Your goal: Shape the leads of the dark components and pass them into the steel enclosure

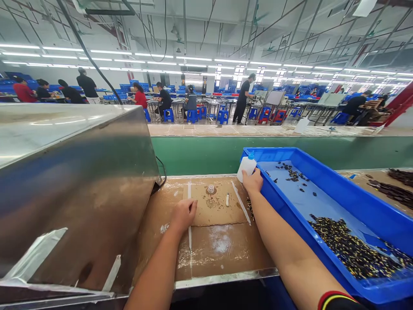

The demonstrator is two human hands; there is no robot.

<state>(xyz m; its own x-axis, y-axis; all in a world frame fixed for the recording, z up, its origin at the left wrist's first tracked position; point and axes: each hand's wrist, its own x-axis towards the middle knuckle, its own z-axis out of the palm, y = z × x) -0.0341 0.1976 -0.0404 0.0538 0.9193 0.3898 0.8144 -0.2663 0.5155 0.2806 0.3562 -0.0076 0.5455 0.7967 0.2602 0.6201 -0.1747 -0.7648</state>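
1. Table point(222, 245): brown, shiny top.
2. Tub point(355, 200): blue, at right; small dark-and-yellow pieces point(342, 245) inside.
3. Left hand point(184, 214): at left edge of cardboard point(219, 218), fingers curled; whether its grip holds anything, cannot tell.
4. On cardboard: small clear object point(211, 188), white strip point(227, 199).
5. Right hand point(253, 181): grip closed around white bottle point(247, 167), by tub's far left corner.
6. Background: blue stools point(192, 115).

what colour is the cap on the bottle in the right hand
The cap is blue, as the head view shows.
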